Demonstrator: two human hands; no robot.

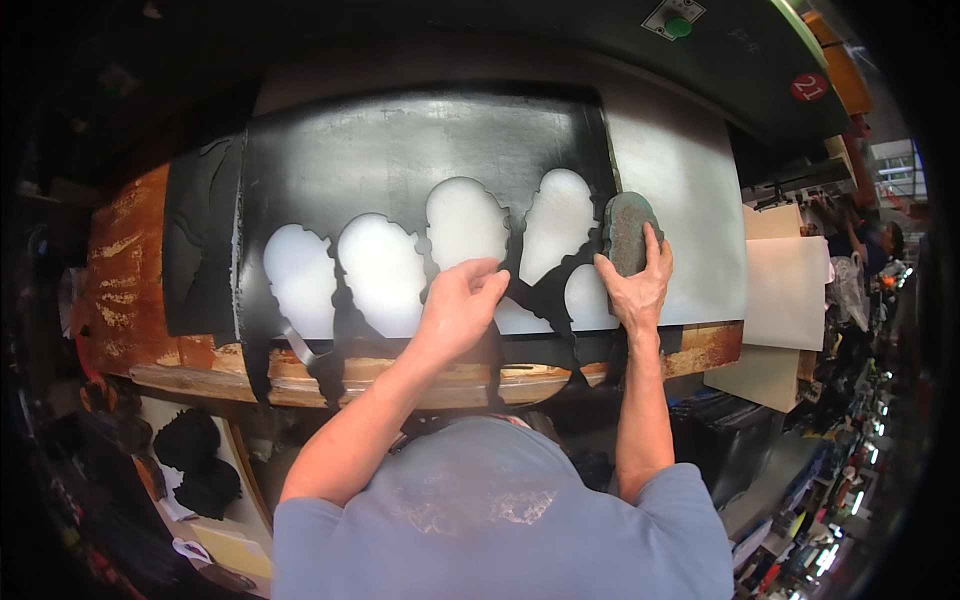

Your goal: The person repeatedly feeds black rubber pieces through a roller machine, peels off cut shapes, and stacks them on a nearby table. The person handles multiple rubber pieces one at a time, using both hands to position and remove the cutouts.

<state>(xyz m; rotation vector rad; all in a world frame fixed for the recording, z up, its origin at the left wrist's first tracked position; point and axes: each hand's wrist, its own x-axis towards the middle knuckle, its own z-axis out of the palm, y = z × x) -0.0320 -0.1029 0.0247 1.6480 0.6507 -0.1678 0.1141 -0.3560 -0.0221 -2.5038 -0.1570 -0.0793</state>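
Observation:
A black rubber-like sheet lies on a pale board, with several sole-shaped holes along its near side. Thin ragged strips between the holes hang over the bench's front edge. My left hand is over the sheet beside the third hole, thumb and fingers drawn together; whatever they pinch, if anything, is hidden. At the sheet's right edge, my right hand grips a sole-shaped cutting die, thumb on its left and fingers along its right side. The die has a greenish rim and a rough grey-brown top.
The pale board extends right of the sheet. A worn wooden bench edge runs in front of me. Overhead is a dark machine beam with a green button. Black cut pieces lie lower left; pale sheets are at right.

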